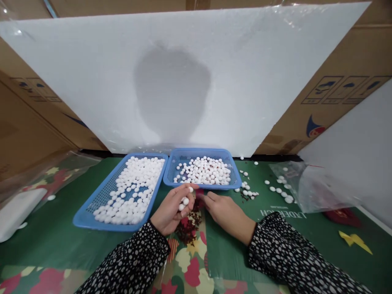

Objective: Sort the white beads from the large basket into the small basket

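My left hand (171,209) is curled palm up around several small white balls (185,201). Close to its fingertips, my right hand (228,213) is closed in a pinch, and what sits between its fingers is too small to make out. Below and between both hands lies a loose pile of dark red-brown bits (188,232) on the patterned strip. Just beyond the hands stands a blue basket (238,181) holding white balls with some dark bits among them. A longer blue basket (84,220), filled with white balls, lies left of my left hand.
Loose white balls (278,190) are scattered at right on the green table cover (232,257). A clear plastic bag (318,190) and yellow scraps (355,241) lie farther right. A white object (21,212) is at far left. A white board (245,73) leans against cardboard behind.
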### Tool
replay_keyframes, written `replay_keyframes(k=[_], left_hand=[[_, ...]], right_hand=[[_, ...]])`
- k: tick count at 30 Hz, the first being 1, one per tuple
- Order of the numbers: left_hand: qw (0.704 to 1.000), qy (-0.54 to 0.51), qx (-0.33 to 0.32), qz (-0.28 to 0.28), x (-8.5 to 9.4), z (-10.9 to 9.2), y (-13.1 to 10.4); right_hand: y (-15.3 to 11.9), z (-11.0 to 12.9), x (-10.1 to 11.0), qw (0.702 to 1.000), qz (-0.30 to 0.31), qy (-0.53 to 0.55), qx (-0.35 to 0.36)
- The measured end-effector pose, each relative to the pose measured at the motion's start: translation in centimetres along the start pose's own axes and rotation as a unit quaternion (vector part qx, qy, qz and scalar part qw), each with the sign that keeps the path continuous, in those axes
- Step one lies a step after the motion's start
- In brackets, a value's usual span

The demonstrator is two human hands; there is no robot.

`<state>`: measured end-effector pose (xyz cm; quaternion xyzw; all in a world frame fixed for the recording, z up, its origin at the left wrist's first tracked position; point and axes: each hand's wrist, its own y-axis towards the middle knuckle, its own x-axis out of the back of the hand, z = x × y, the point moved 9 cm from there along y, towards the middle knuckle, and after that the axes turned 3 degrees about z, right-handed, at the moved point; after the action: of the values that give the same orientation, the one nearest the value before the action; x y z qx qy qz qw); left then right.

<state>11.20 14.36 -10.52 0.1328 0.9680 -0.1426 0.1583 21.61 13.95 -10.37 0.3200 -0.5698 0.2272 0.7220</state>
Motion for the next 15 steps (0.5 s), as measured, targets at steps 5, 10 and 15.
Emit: replay_keyframes(k=[5, 10, 15], left_hand=[[1.000, 0.012, 0.007, 0.022, -0.5, 0.2, -0.1], [0.999, 0.010, 0.005, 0.047, -0.8, 0.3, 0.1], [0.998, 0.005, 0.021, 0.054, -0.8, 0.8, 0.2]], right_hand=[[1.0, -1.1, -1.4, 0.998, 0.030, -0.024, -0.042], [0.3, -1.4, -0.2, 0.997, -0.004, 0.059, -0.046], [-1.1, -2.0, 1.7, 0.940, -0.093, 0.323, -0.053]])
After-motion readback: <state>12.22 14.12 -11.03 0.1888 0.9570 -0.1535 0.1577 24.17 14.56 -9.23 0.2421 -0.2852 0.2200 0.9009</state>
